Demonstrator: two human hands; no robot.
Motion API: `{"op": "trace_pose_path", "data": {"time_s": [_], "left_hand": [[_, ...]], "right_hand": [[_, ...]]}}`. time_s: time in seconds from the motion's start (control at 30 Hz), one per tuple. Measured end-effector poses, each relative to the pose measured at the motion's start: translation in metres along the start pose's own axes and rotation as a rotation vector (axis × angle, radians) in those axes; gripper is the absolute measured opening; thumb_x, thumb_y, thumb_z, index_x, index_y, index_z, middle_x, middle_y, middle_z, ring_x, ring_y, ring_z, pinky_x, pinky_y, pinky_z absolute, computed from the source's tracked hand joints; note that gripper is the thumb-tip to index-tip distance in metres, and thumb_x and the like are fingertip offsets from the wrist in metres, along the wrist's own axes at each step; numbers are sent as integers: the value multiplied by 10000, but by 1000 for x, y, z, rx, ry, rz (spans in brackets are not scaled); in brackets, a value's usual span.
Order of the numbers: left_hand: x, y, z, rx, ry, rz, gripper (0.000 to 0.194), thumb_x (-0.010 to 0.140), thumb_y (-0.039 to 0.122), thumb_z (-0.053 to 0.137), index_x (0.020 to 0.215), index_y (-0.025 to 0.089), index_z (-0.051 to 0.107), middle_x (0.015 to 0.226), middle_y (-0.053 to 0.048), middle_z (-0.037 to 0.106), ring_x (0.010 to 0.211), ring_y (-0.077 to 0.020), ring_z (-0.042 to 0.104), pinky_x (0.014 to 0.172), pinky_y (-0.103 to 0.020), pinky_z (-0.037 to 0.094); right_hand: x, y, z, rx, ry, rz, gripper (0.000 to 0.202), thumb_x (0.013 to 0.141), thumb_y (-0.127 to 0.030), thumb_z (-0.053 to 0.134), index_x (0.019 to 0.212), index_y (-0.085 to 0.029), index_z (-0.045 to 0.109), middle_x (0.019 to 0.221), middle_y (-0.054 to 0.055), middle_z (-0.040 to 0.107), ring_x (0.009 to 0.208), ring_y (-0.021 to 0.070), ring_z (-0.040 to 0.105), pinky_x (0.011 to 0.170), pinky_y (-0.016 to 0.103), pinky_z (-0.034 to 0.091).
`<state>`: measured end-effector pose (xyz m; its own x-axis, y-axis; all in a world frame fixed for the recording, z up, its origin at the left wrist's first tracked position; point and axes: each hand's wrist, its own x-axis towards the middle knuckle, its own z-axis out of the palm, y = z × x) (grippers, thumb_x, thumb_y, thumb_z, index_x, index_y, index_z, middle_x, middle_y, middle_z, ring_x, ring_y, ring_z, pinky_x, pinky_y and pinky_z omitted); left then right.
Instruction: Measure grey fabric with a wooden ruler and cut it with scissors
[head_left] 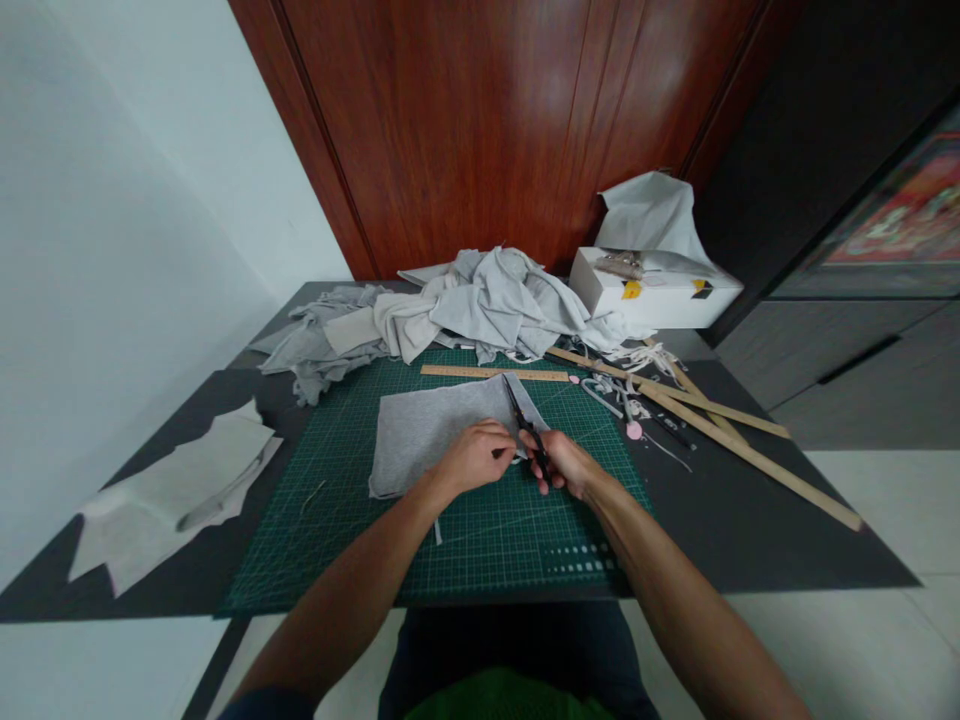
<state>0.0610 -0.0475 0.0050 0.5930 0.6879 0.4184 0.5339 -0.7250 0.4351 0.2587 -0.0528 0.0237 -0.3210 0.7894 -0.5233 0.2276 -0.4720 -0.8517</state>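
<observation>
A piece of light grey fabric (420, 435) lies flat on the green cutting mat (330, 555). My right hand (562, 462) is closed round the handles of black scissors (531, 432), whose blades point away from me over the fabric's right end. Just left of the scissors, my left hand (480, 455) rests on the fabric near its front right edge, with the fingers curled and the fingertips close to the cut edge. Whether those fingertips pinch the cloth is hard to make out. A thin pale strip (439, 532) lies at the fabric's front edge.
Heaped grey cloth (487, 300) lines the back of the table, beside a white box (652, 295). A wooden ruler (495, 373) lies behind the fabric. Long wooden sticks (750, 455) and cords lie at right, folded pale fabric (180, 495) at left.
</observation>
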Motion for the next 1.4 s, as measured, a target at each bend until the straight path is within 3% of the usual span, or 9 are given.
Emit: {"op": "trace_pose_path", "data": {"time_s": [0.13, 0.4, 0.77, 1.0, 1.4], "left_hand": [[0, 0, -1, 14, -13, -3, 265, 954, 112, 575, 755, 212, 718, 821, -7, 740, 838, -167, 685, 889, -318, 541], [1, 1, -1, 3, -5, -3, 283, 953, 114, 564, 722, 206, 699, 791, -10, 725, 826, -169, 676, 877, -321, 544], [1, 2, -2, 15, -16, -6, 290, 948, 109, 564, 696, 209, 668, 764, -2, 702, 806, -166, 663, 863, -313, 536], [1, 2, -2, 25, -33, -2, 279, 912, 85, 565, 678, 211, 651, 754, -1, 698, 805, -168, 661, 855, -314, 535], [0, 0, -2, 21, -51, -9, 252, 876, 77, 580, 684, 213, 672, 751, -3, 717, 778, -164, 673, 836, -307, 542]], "right_hand": [[3, 1, -3, -10, -1, -16, 419, 982, -506, 531, 719, -180, 544, 510, -17, 565, 344, 102, 545, 340, 197, 190], [2, -1, -2, -18, 46, 7, 336, 938, -388, 576, 674, -186, 523, 485, -26, 546, 320, 97, 512, 342, 210, 170], [3, 2, -4, -55, 89, 5, 340, 924, -370, 582, 644, -195, 503, 471, -33, 529, 304, 97, 493, 343, 227, 163], [5, 0, -5, -22, 53, -9, 353, 938, -414, 565, 670, -189, 524, 480, -34, 540, 316, 90, 500, 346, 209, 170], [8, 2, -7, -59, 82, 41, 265, 908, -291, 548, 665, -199, 496, 470, -37, 525, 303, 98, 491, 343, 225, 142]]}}
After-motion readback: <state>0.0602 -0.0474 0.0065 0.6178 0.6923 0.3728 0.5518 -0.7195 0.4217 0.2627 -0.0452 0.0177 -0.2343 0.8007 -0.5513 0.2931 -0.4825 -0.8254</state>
